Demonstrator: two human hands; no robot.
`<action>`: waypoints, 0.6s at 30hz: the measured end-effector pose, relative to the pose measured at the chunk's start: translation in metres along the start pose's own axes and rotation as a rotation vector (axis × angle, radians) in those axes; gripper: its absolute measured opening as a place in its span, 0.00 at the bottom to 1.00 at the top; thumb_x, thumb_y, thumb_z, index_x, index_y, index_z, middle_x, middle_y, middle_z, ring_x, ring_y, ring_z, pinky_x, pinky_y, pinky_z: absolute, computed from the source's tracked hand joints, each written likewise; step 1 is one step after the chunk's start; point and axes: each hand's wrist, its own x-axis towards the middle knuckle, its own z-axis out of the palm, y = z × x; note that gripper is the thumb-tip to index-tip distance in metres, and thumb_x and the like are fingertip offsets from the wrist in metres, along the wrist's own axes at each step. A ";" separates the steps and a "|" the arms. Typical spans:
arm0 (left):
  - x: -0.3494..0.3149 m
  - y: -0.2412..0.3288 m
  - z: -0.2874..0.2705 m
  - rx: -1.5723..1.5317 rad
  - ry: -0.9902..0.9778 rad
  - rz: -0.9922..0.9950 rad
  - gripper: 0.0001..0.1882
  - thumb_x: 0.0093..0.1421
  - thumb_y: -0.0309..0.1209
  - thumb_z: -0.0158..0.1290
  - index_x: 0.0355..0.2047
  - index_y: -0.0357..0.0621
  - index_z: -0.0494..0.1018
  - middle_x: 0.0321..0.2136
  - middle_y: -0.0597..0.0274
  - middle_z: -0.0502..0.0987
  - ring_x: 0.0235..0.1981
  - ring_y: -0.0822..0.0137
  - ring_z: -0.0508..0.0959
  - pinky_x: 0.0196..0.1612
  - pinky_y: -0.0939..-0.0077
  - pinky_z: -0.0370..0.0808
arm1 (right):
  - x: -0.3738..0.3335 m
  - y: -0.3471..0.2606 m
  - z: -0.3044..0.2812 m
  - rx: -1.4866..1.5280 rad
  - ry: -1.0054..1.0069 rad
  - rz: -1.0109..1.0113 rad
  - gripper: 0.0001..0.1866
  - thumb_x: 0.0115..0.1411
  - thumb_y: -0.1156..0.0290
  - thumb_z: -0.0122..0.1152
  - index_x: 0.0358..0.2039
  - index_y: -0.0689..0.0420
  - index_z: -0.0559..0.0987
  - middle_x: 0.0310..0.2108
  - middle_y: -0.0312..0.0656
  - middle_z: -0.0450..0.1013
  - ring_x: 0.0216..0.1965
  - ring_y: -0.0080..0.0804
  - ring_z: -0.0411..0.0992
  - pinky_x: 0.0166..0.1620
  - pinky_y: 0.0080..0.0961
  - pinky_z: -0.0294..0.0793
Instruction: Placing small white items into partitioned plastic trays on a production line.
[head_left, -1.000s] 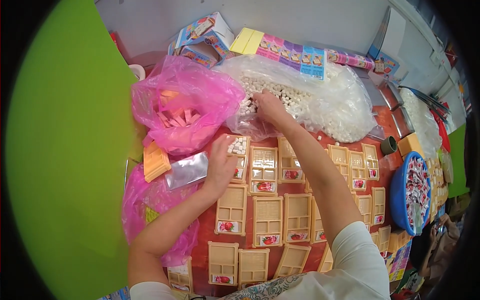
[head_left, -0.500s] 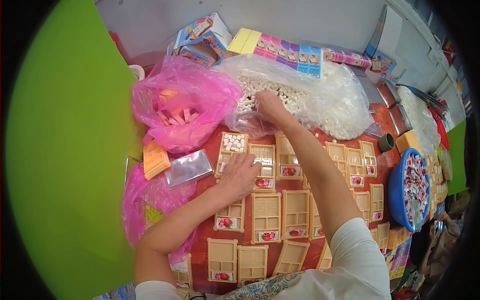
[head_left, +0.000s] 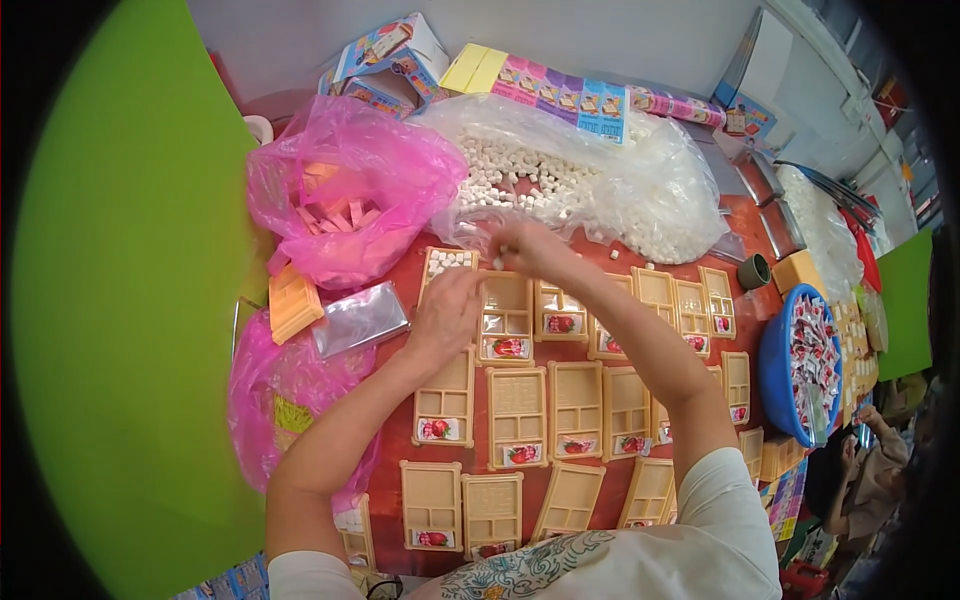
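Note:
My left hand (head_left: 450,312) rests over the beige compartment tray (head_left: 436,288) at the far left of the back row, its fingers stretched across the tray. Small white cubes (head_left: 447,260) fill the part of its upper compartment that shows; the hand covers the rest. Just to the right, my right hand (head_left: 535,250) is over the back edge of the neighbouring tray (head_left: 508,290), its fingers pinched around a small white cube (head_left: 498,263). Behind it, a clear plastic bag (head_left: 490,112) lies open with a heap of loose white cubes (head_left: 520,165).
Several more beige trays (head_left: 517,395) stand in rows on the red table (head_left: 395,420), many holding a strawberry-print packet. A pink bag (head_left: 350,130) with orange pieces and a clear plastic box (head_left: 362,318) lie left. A blue basin (head_left: 775,360) of packets stands right, near another person (head_left: 870,480).
My right hand has come out of the bag of white cubes toward the trays, with a cube in its fingers. My left hand has shifted a little up and left over its tray.

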 end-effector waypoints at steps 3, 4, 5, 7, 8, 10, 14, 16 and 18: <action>0.015 0.000 -0.009 -0.194 0.127 -0.125 0.13 0.52 0.24 0.44 0.38 0.35 0.71 0.37 0.47 0.72 0.42 0.50 0.72 0.47 0.61 0.68 | -0.021 -0.016 0.016 -0.098 -0.081 -0.021 0.08 0.44 0.75 0.61 0.28 0.57 0.77 0.27 0.43 0.72 0.31 0.39 0.72 0.34 0.34 0.72; 0.022 0.001 -0.011 -0.208 0.150 -0.125 0.13 0.52 0.24 0.43 0.38 0.34 0.71 0.36 0.47 0.73 0.42 0.49 0.72 0.46 0.62 0.68 | -0.028 -0.019 0.018 -0.074 -0.058 -0.056 0.08 0.44 0.75 0.61 0.28 0.59 0.77 0.28 0.46 0.71 0.32 0.42 0.72 0.35 0.34 0.72; 0.030 0.001 -0.013 -0.221 0.171 -0.125 0.13 0.52 0.23 0.43 0.37 0.34 0.71 0.36 0.46 0.73 0.41 0.49 0.73 0.46 0.62 0.69 | -0.029 -0.018 0.017 -0.078 -0.056 -0.060 0.08 0.44 0.75 0.61 0.28 0.59 0.77 0.28 0.46 0.71 0.32 0.42 0.72 0.35 0.34 0.72; 0.055 -0.002 -0.011 -0.270 0.151 -0.165 0.13 0.52 0.24 0.42 0.37 0.35 0.71 0.35 0.46 0.73 0.41 0.49 0.73 0.46 0.61 0.68 | -0.033 -0.015 0.015 -0.075 0.027 -0.204 0.08 0.45 0.77 0.60 0.30 0.59 0.77 0.30 0.47 0.71 0.32 0.44 0.71 0.36 0.34 0.71; 0.066 -0.009 -0.007 -0.229 0.164 -0.107 0.14 0.52 0.24 0.42 0.38 0.35 0.72 0.34 0.49 0.74 0.38 0.53 0.74 0.43 0.66 0.69 | -0.031 -0.014 0.012 -0.068 0.023 -0.200 0.08 0.45 0.77 0.60 0.30 0.59 0.77 0.30 0.47 0.71 0.32 0.44 0.71 0.36 0.34 0.71; 0.088 -0.024 0.007 -0.201 0.166 -0.052 0.14 0.53 0.24 0.43 0.39 0.36 0.72 0.33 0.51 0.74 0.35 0.57 0.75 0.40 0.70 0.70 | -0.020 -0.001 -0.003 -0.126 0.077 -0.056 0.08 0.48 0.77 0.57 0.31 0.59 0.78 0.29 0.48 0.71 0.32 0.46 0.72 0.37 0.35 0.71; 0.123 -0.043 0.018 0.020 0.052 -0.064 0.17 0.52 0.26 0.43 0.42 0.38 0.71 0.38 0.47 0.72 0.41 0.50 0.73 0.44 0.64 0.70 | -0.004 0.013 -0.028 -0.077 0.203 0.125 0.08 0.49 0.75 0.53 0.29 0.61 0.78 0.28 0.52 0.73 0.32 0.49 0.72 0.37 0.38 0.71; 0.135 -0.043 0.023 0.133 -0.013 -0.115 0.18 0.52 0.27 0.43 0.44 0.39 0.71 0.40 0.46 0.71 0.44 0.48 0.71 0.46 0.62 0.69 | -0.010 0.020 -0.027 -0.073 0.155 0.145 0.07 0.50 0.75 0.52 0.29 0.61 0.78 0.27 0.52 0.73 0.32 0.48 0.72 0.37 0.38 0.71; 0.141 -0.035 0.019 0.398 -0.163 -0.295 0.20 0.52 0.29 0.43 0.46 0.40 0.69 0.43 0.44 0.70 0.46 0.47 0.70 0.49 0.60 0.68 | -0.021 0.017 -0.024 -0.063 0.102 0.167 0.07 0.50 0.75 0.52 0.28 0.61 0.78 0.27 0.52 0.73 0.32 0.48 0.72 0.37 0.39 0.71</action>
